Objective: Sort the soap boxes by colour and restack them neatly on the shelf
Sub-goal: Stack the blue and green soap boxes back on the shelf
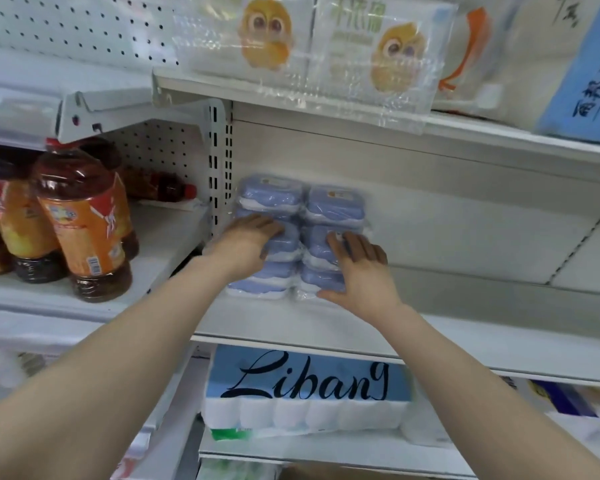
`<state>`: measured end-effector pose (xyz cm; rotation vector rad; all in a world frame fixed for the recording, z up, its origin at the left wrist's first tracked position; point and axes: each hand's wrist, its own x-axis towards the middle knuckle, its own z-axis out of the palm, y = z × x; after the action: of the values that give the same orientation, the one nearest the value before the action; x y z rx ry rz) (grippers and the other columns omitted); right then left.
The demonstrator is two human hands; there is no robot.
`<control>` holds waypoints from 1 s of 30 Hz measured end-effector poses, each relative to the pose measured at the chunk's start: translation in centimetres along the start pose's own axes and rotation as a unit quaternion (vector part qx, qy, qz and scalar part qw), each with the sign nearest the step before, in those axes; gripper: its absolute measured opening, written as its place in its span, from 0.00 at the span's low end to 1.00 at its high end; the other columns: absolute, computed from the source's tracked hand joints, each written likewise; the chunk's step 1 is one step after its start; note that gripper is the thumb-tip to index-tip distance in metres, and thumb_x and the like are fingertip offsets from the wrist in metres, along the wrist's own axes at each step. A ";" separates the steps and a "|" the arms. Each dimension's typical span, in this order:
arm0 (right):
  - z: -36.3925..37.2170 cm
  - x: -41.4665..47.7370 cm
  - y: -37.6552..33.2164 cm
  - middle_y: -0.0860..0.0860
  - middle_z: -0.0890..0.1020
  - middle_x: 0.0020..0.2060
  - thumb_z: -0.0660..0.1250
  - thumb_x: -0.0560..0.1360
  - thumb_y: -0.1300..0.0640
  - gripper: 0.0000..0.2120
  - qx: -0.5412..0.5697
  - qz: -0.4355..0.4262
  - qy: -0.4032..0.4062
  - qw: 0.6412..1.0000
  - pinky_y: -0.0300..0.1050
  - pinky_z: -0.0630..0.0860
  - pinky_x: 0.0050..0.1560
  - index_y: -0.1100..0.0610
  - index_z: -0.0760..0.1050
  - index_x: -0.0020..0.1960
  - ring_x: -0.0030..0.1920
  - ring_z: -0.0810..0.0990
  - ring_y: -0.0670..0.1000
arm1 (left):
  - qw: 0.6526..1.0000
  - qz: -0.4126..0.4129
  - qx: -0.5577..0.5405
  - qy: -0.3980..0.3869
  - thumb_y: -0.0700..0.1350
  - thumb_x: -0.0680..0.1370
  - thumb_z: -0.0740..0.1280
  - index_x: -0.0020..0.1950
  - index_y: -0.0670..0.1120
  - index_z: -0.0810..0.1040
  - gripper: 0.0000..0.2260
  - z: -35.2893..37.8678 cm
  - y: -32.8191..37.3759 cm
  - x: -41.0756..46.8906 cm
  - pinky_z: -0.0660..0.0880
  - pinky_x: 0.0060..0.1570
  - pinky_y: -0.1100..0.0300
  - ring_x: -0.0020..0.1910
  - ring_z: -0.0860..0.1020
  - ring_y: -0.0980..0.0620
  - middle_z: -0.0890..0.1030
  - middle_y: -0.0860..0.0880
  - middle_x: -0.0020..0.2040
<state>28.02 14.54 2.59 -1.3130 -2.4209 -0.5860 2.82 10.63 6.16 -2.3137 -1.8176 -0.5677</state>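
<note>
Blue-and-white soap boxes (271, 197) on a white shelf (465, 327)
Brown bottles (84, 220), orange labels; paper pack (305, 386) pale blue with black script.

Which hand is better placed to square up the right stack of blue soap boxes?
Right. The right hand lies on the front of the right stack, while the left hand rests on the left stack, nearer the shelf post.

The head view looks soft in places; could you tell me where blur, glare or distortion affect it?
In the head view, glare streaks the wrap of the owl packs; the bottles and frame edges are blurred; wide-angle distortion skews the shelf; the soap boxes are sharper.
</note>
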 end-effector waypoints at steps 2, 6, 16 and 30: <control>0.5 -0.1 0.0 0.58 0.73 0.64 0.77 0.58 0.37 0.50 -0.011 -0.001 0.002 1.000 0.57 0.70 0.61 0.54 0.64 0.74 0.64 0.72 0.62 | 0.999 0.014 0.038 0.037 0.50 0.73 0.70 0.71 0.48 0.70 0.27 1.3 0.1 -1.0 0.62 0.69 0.46 0.69 0.68 0.40 0.71 0.44 0.71; 1.3 0.2 0.0 0.59 0.74 0.61 0.81 0.56 0.46 0.48 -0.010 0.002 0.040 0.999 0.57 0.71 0.60 0.55 0.66 0.73 0.62 0.73 0.62 | 0.988 0.038 0.148 0.033 0.53 0.57 0.82 0.72 0.45 0.70 0.46 2.9 0.0 -2.0 0.61 0.67 0.36 0.68 0.71 0.37 0.73 0.41 0.69; 1.8 1.5 -0.2 0.57 0.75 0.60 0.78 0.60 0.55 0.40 -0.009 -0.020 0.084 0.996 0.55 0.72 0.63 0.58 0.70 0.69 0.60 0.75 0.61 | 0.986 0.030 0.118 0.117 0.40 0.58 0.82 0.65 0.44 0.75 0.37 4.9 -0.4 0.0 0.67 0.65 0.42 0.60 0.75 0.38 0.76 0.42 0.61; 0.9 1.3 0.7 0.55 0.73 0.62 0.71 0.68 0.44 0.35 -0.005 -0.050 0.053 0.997 0.52 0.69 0.63 0.56 0.67 0.71 0.60 0.73 0.59 | 0.982 0.067 0.128 0.120 0.44 0.64 0.78 0.68 0.43 0.74 0.33 4.1 -0.5 -0.3 0.65 0.68 0.42 0.65 0.73 0.39 0.75 0.42 0.65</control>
<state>27.86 16.31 2.54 -1.1390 -2.4115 -0.6763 3.10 11.84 2.21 -2.0773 -1.5142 -0.5315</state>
